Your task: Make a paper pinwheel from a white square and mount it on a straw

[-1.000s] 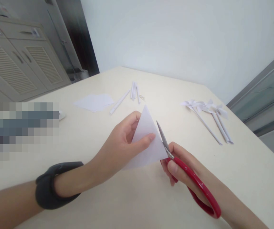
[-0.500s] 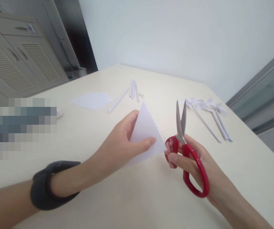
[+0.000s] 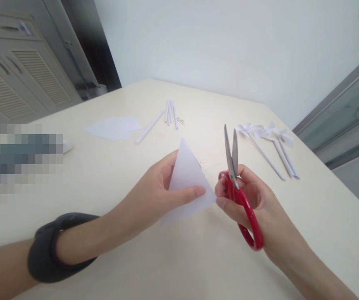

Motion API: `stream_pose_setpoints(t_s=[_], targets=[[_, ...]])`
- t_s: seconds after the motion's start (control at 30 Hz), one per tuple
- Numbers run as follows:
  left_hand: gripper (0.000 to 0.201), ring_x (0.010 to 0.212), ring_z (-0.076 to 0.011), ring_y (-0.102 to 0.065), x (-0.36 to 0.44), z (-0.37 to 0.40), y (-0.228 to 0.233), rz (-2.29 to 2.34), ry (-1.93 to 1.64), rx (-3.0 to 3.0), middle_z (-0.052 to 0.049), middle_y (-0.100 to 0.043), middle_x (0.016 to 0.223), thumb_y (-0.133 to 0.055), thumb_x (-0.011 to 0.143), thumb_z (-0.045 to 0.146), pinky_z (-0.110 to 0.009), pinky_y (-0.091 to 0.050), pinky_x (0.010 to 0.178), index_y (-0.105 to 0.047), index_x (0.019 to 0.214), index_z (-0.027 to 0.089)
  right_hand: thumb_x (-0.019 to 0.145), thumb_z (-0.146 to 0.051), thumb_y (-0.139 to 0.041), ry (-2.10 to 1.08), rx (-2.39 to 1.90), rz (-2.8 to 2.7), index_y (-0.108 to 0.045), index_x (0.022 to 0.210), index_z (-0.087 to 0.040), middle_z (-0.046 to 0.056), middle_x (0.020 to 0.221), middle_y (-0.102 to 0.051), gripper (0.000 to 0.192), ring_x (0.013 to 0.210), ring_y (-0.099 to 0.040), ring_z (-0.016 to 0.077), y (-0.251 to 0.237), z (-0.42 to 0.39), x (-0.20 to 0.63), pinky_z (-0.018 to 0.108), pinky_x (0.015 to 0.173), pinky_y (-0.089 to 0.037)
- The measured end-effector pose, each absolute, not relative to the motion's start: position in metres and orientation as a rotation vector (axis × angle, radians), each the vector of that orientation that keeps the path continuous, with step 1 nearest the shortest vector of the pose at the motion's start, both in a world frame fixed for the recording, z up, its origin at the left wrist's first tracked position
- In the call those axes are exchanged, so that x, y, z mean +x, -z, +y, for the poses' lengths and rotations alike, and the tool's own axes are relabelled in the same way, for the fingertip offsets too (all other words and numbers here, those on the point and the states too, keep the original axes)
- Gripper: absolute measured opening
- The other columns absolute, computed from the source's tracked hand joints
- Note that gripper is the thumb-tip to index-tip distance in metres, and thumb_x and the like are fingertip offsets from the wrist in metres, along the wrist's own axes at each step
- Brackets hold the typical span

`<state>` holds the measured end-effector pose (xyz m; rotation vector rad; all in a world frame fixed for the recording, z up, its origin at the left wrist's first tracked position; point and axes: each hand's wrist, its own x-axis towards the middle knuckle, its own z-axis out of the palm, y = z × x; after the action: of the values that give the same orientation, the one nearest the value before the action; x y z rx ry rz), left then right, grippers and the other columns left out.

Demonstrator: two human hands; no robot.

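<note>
While both hands hover above the table (image 3: pixel 110 175), this is how things lie:
Left hand (image 3: pixel 154 196): thumb and fingers pinched on a folded paper triangle (image 3: pixel 187 179), held just over the tabletop, point up.
Right hand (image 3: pixel 254 204): fingers through the red handles of the scissors (image 3: pixel 235 175), blades nearly closed and pointing up and away, just right of the triangle, not touching it.
Wrist: dark band (image 3: pixel 51 250) on the left forearm.
Far side: flat paper sheets (image 3: pixel 113 127), rolled paper sticks (image 3: pixel 170 112).
Right side: paper pinwheels (image 3: pixel 268 139) lying together.
</note>
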<state>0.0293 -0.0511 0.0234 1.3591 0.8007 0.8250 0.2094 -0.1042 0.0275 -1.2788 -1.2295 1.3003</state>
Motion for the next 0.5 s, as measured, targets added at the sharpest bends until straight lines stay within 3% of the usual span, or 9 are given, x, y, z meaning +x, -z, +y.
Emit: stream_pose_setpoints(t_s=[0.13,0.23,0.37,0.5], targets=[[0.026,0.084,-0.0151,-0.063,0.0297,-0.0534,-0.0234,0.793,-0.831,1.286,0.002,-0.068,0.092,-0.067,0.078,0.021,-0.022,-0.053,0.072,-0.062,0.103,0.027,0.078,-0.005,-0.059,-1.300,-1.258,-1.224,-0.042,0.077,-0.024,-0.006,0.083,-0.057,0.026,0.073,-0.051,0.0095,-0.0286,-0.1057,0.2074,0.020,0.057,-0.039],[0.016,0.072,-0.0106,-0.061,0.0292,-0.0530,-0.0248,0.820,-0.845,1.270,0.005,-0.066,0.079,-0.069,0.077,0.026,-0.016,-0.050,0.063,-0.066,0.093,0.026,0.081,-0.011,-0.060,-1.307,-1.295,-1.250,-0.041,0.078,-0.024,-0.007,0.074,-0.053,0.024,0.066,-0.047,0.0083,-0.0314,-0.1059,0.2079,0.019,0.056,-0.037],[0.008,0.062,-0.0066,-0.056,0.0277,-0.0508,-0.0288,0.810,-0.914,1.243,0.007,-0.062,0.071,-0.069,0.077,0.024,-0.011,-0.045,0.055,-0.066,0.084,0.025,0.085,-0.032,-0.061,-1.388,-1.316,-1.346,-0.039,0.080,-0.024,-0.006,0.074,-0.047,0.024,0.064,-0.044,0.0088,-0.0351,-0.1058,0.2123,0.022,0.059,-0.036],[0.007,0.061,-0.0060,-0.055,0.0260,-0.0506,-0.0330,0.773,-0.958,1.214,0.006,-0.060,0.068,-0.069,0.078,0.023,-0.011,-0.044,0.055,-0.067,0.084,0.025,0.087,-0.054,-0.048,-1.443,-1.343,-1.477,-0.037,0.080,-0.024,-0.004,0.072,-0.042,0.032,0.066,-0.040,0.0117,-0.0368,-0.1060,0.2163,0.026,0.061,-0.036]])
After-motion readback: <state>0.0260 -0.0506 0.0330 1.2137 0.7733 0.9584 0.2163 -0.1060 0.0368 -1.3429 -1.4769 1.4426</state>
